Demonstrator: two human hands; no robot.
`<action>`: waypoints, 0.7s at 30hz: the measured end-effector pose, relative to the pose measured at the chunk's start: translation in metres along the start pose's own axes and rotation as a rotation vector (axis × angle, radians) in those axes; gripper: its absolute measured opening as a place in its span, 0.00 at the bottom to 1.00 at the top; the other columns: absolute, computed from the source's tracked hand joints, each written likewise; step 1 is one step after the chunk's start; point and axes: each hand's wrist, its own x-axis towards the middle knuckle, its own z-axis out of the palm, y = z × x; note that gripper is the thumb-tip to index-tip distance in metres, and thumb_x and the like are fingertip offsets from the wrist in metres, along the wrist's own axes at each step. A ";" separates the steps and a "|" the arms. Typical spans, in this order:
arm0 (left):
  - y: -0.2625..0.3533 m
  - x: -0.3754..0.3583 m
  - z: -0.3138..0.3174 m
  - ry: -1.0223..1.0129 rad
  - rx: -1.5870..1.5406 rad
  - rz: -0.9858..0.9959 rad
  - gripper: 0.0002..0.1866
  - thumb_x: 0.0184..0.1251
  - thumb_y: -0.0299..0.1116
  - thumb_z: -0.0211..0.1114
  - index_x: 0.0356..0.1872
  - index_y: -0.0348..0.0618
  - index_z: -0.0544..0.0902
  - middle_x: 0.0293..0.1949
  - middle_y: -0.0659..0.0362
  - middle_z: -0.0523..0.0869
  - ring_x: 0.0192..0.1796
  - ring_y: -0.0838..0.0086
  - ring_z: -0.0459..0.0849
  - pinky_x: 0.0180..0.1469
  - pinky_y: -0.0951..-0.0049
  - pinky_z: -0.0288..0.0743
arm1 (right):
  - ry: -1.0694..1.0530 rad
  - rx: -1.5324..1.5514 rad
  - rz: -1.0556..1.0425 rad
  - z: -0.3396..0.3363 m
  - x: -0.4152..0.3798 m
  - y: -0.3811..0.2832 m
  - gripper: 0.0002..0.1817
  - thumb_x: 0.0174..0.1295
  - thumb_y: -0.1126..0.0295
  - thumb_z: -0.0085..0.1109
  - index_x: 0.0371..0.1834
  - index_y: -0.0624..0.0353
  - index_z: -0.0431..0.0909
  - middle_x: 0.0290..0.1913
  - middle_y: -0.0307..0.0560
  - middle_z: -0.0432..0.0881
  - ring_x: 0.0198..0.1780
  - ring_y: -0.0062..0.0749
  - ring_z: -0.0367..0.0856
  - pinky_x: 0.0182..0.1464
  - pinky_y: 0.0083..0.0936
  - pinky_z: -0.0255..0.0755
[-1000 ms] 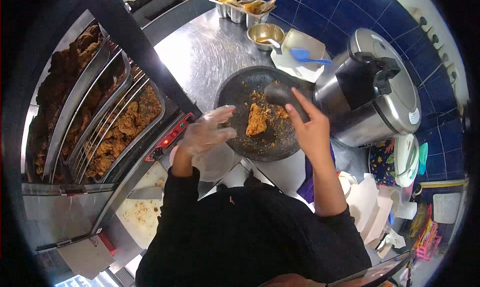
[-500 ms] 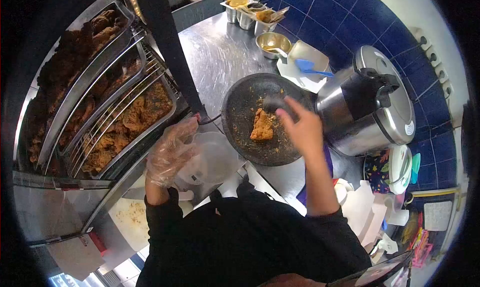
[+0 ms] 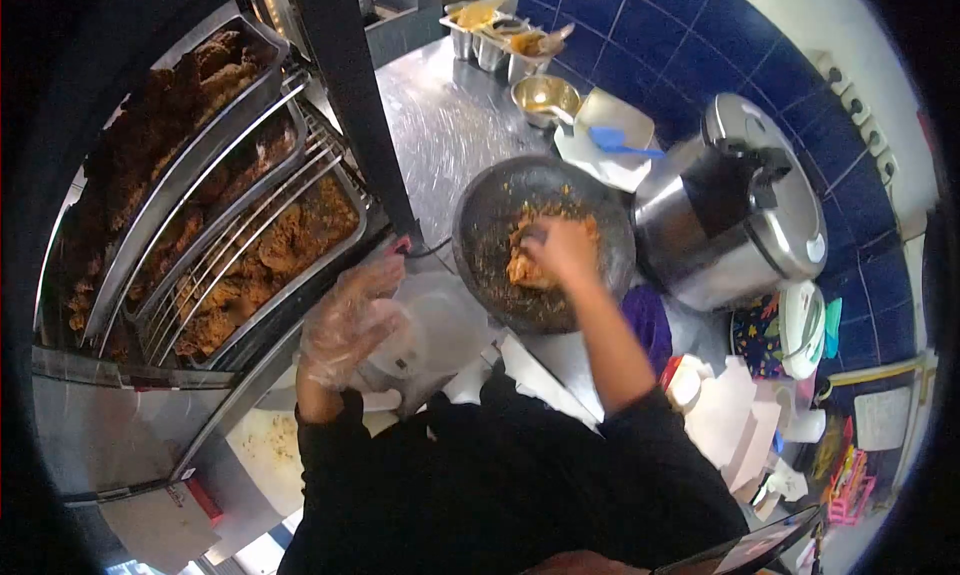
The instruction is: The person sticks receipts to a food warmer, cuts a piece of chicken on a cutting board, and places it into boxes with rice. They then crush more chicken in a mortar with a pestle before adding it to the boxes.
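A dark stone mortar (image 3: 478,220) sits on the steel counter (image 3: 440,125) with a piece of fried chicken (image 3: 520,271) and orange sambal bits in it. My right hand (image 3: 562,251), bare, presses down on the chicken; it is closed around the stone pestle, which is almost wholly hidden beneath it. My left hand (image 3: 350,320) wears a clear plastic glove. It is spread open and holds nothing, at the left edge of a white plate (image 3: 440,315) in front of the mortar.
A heated display case with trays of fried chicken (image 3: 270,245) fills the left. A steel rice cooker (image 3: 740,205) stands right of the mortar. Behind it are a small steel bowl (image 3: 545,97), a white dish with a blue spoon (image 3: 615,135) and condiment tins (image 3: 495,35).
My right hand has moved from the mortar's far rim down onto the chicken with the pestle. My gloved left hand drew back from the mortar to the plate's edge.
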 end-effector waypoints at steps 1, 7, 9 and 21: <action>0.004 -0.005 0.001 -0.027 0.032 0.020 0.31 0.48 0.19 0.71 0.58 0.43 0.76 0.59 0.53 0.76 0.60 0.66 0.76 0.62 0.64 0.72 | -0.081 0.165 0.097 -0.009 0.008 0.013 0.25 0.54 0.52 0.64 0.51 0.54 0.80 0.42 0.56 0.84 0.43 0.48 0.84 0.49 0.41 0.75; -0.003 0.017 -0.001 -0.195 0.266 0.004 0.32 0.52 0.26 0.71 0.61 0.42 0.72 0.60 0.50 0.75 0.63 0.60 0.73 0.64 0.60 0.67 | -0.271 -0.054 0.243 -0.032 -0.035 -0.019 0.24 0.53 0.49 0.63 0.54 0.40 0.80 0.43 0.55 0.84 0.48 0.48 0.82 0.52 0.40 0.74; -0.003 0.035 0.024 -0.296 0.669 0.079 0.34 0.51 0.36 0.73 0.62 0.45 0.71 0.60 0.52 0.76 0.62 0.61 0.74 0.61 0.59 0.69 | -0.181 0.108 0.256 -0.007 -0.035 -0.001 0.25 0.54 0.48 0.64 0.55 0.42 0.80 0.44 0.55 0.84 0.49 0.50 0.82 0.53 0.40 0.73; -0.161 0.132 0.199 -0.536 1.212 0.348 0.44 0.47 0.61 0.67 0.68 0.54 0.67 0.70 0.43 0.58 0.71 0.48 0.57 0.71 0.47 0.49 | 0.197 -0.380 0.224 0.013 -0.068 0.078 0.24 0.62 0.62 0.53 0.64 0.32 0.67 0.38 0.43 0.73 0.42 0.42 0.76 0.39 0.40 0.74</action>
